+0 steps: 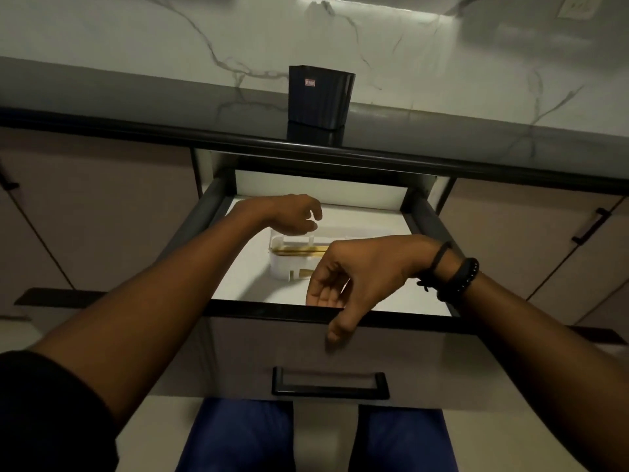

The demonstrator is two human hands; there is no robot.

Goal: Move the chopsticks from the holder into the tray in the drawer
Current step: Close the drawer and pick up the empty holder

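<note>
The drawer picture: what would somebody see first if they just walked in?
Two bare hands over the open drawer: the left hand above the white tray, the right hand at the front edge. Golden chopsticks lie in the tray. A black holder stands on the counter behind.

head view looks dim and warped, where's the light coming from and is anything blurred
In the head view, the brightest light is a strip along the top of the marble wall, with the lit white drawer interior next; the cabinets sit dark. Wide-angle distortion bows the countertop edge. The left hand looks slightly soft.
</note>
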